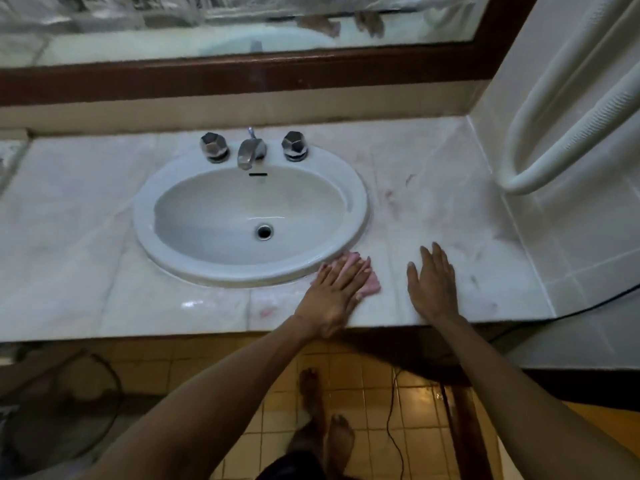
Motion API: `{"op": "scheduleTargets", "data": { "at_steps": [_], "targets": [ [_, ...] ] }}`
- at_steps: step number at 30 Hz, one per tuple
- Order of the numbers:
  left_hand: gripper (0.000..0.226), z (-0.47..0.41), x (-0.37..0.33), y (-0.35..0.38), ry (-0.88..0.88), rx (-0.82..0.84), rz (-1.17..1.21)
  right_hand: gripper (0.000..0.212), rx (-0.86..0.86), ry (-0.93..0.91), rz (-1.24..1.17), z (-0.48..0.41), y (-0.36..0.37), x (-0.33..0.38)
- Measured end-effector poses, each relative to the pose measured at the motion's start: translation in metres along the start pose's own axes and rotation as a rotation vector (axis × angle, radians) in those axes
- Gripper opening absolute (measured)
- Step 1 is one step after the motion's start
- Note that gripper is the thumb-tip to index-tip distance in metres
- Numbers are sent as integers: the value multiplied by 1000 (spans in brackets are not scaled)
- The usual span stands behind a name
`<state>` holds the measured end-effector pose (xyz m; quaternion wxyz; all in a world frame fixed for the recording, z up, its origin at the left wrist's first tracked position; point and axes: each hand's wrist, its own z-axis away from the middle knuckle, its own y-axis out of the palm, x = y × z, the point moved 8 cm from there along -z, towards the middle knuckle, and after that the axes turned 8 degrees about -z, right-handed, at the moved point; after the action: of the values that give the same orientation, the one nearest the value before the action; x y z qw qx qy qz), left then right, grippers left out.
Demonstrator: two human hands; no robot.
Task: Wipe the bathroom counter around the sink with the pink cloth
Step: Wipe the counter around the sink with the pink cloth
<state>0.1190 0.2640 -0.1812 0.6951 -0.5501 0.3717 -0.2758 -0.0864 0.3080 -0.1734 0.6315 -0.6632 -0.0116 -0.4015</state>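
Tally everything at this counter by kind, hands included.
sink: 1
spout: 1
knobs: 2
cloth: 1
hands: 2, left hand pressing flat on the cloth, right hand flat on the counter
Total: 7

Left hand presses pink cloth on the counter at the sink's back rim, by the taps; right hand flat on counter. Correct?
No: head view shows the pink cloth at the sink's front-right rim, where the left hand presses it on the counter; right hand flat on counter.
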Motion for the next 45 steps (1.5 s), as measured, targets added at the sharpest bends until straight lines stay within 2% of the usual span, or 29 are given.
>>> {"op": "scheduleTargets", "data": {
  "at_steps": [4, 8, 12, 14, 18, 21, 24, 27, 29, 31, 33, 34, 35, 37, 39, 41, 45],
  "targets": [
    [56, 54, 35, 2, -10, 38, -36, 53, 29, -76, -129, 7, 16, 64],
    [56, 107, 72, -5, -34, 47, -42, 42, 20, -320, -171, 16, 42, 156],
    [56, 166, 124, -12, -136, 11, -49, 39, 235, -458, -199, 28, 89, 234],
    [56, 198, 164, -17, -231, -13, -21, 41, 353, -492, -142, 35, 118, 263],
    [56, 247, 248, -28, -450, -77, -50, 50, 556, -436, 2, 46, 177, 304],
    [61, 274, 313, -30, -626, -112, -59, 51, 600, -492, 97, 54, 214, 337],
    [72, 291, 373, -31, -926, -175, 43, 50, 614, -520, 96, 54, 239, 366],
    [63, 283, 378, -33, -1099, -259, 89, 54, 620, -508, 17, 47, 259, 393],
    [60, 277, 355, -33, -1009, -294, 89, 56, 553, -549, -83, 43, 267, 420],
    [58, 286, 332, -36, -771, -274, 73, 58, 483, -606, -128, 38, 275, 450],
    [56, 305, 340, -36, -555, -227, 13, 60, 460, -640, -96, 32, 285, 473],
    [55, 316, 358, -37, -547, -214, -10, 60, 454, -653, -75, 27, 290, 482],
    [56, 325, 383, -38, -616, -218, -11, 59, 449, -666, -55, 22, 295, 490],
    [58, 332, 429, -46, -846, -243, 30, 57, 442, -670, -39, 11, 298, 499],
    [59, 313, 445, -53, -988, -237, 50, 54, 426, -656, -34, -1, 295, 501],
    [59, 275, 444, -58, -1002, -240, 58, 53, 427, -657, -9, -10, 295, 499],
    [57, 226, 427, -62, -844, -275, 20, 53, 434, -695, 48, -21, 300, 493]
  ]
}}
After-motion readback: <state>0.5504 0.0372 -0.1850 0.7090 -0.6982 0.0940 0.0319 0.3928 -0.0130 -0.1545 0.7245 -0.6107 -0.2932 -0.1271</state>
